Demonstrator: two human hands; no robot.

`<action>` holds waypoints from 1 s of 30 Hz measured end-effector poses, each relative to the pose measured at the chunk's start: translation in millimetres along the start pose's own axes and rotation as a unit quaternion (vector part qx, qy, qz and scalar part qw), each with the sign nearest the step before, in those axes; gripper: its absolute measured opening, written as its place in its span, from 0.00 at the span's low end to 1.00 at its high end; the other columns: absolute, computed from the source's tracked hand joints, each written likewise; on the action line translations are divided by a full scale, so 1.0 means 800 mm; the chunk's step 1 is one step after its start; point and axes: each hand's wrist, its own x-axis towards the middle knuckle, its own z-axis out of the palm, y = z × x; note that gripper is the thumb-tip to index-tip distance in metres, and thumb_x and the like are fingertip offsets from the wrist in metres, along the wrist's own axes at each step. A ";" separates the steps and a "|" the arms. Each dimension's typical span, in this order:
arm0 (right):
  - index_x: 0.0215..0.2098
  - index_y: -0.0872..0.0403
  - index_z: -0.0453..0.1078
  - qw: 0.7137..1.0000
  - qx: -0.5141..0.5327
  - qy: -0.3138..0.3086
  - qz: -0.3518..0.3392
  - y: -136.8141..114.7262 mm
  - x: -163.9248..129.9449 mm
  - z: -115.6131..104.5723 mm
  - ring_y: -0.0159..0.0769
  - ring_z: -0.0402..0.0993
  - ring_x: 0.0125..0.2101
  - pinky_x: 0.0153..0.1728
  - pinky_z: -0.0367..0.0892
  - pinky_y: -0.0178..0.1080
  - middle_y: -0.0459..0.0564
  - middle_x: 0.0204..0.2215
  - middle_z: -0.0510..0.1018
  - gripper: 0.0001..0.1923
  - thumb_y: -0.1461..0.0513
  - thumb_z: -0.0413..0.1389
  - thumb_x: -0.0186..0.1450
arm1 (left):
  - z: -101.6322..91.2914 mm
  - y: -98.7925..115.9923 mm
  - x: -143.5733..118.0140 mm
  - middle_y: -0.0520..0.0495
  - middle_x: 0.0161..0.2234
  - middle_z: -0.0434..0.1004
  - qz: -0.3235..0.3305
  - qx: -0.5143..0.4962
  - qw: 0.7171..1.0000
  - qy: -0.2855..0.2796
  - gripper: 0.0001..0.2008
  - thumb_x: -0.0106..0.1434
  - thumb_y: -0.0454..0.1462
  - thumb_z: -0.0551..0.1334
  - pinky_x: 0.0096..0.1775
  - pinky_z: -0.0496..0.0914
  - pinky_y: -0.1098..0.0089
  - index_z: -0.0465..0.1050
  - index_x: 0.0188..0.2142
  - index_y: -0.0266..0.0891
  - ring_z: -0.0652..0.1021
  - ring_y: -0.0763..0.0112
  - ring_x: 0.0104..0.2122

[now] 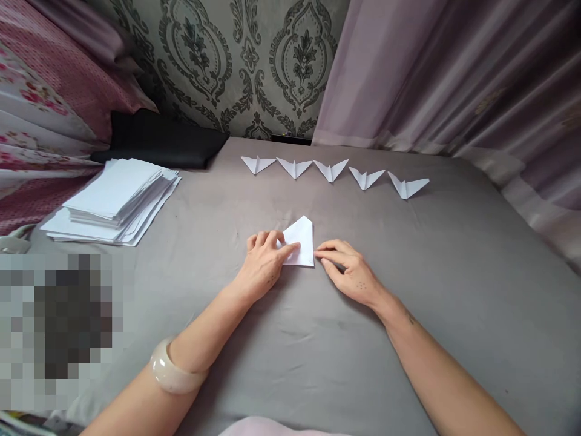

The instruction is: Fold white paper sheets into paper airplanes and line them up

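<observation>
A wall papered in grey-green damask [227, 60] stands at the back, with mauve curtains [454, 72] hanging down the right side and pink floral bedding [40, 91] piled at the left. Below them a bed covered in a smooth grey sheet [454, 272] fills most of the view. A black cushion [163, 142] lies at the far left edge of the sheet, just under the wall. In front of it sits a loose stack of white paper sheets [113, 203], its edges fanned out unevenly. A blurred patch covers the lower left corner.

Two bare forearms reach in from the bottom; the left one wears a pale bangle [175, 369] at the wrist. The left hand [263, 263] lies palm down with its fingers pressing flat on the left part of a partly folded white paper [302, 239], which rests on the sheet near the middle of the bed, its point aimed away from the person. The right hand [349, 269] is open and flat on the sheet, fingertips touching the paper's lower right corner; neither hand is closed around it.

Farther back, well apart from the hands, five small folded white paper planes [331, 169] lie in a row across the sheet, noses toward the person.
</observation>
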 end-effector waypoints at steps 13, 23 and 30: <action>0.68 0.62 0.46 0.966 -0.190 -0.172 -0.034 -0.042 -0.014 0.018 0.41 0.44 0.67 0.66 0.48 0.49 0.58 0.67 0.50 0.30 0.56 0.40 0.72 | -0.006 0.001 0.003 0.43 0.48 0.66 -0.036 -0.056 0.998 -0.019 0.21 0.69 0.33 0.49 0.45 0.59 0.58 0.69 0.55 0.55 0.65 0.61 0.42; 0.69 0.59 0.43 0.957 -0.165 -0.234 -0.053 -0.033 -0.010 0.000 0.38 0.39 0.67 0.66 0.44 0.47 0.54 0.68 0.45 0.29 0.57 0.38 0.72 | 0.001 -0.004 0.003 0.43 0.48 0.65 -0.049 -0.062 0.997 -0.018 0.21 0.70 0.34 0.49 0.44 0.59 0.60 0.69 0.54 0.59 0.64 0.61 0.42; 0.66 0.55 0.53 0.966 -0.166 -0.192 -0.047 -0.033 -0.003 0.004 0.40 0.51 0.64 0.62 0.55 0.48 0.53 0.65 0.58 0.26 0.57 0.39 0.72 | 0.003 -0.006 0.003 0.44 0.47 0.65 -0.062 -0.066 0.996 -0.017 0.21 0.69 0.33 0.49 0.42 0.60 0.60 0.70 0.54 0.59 0.64 0.61 0.41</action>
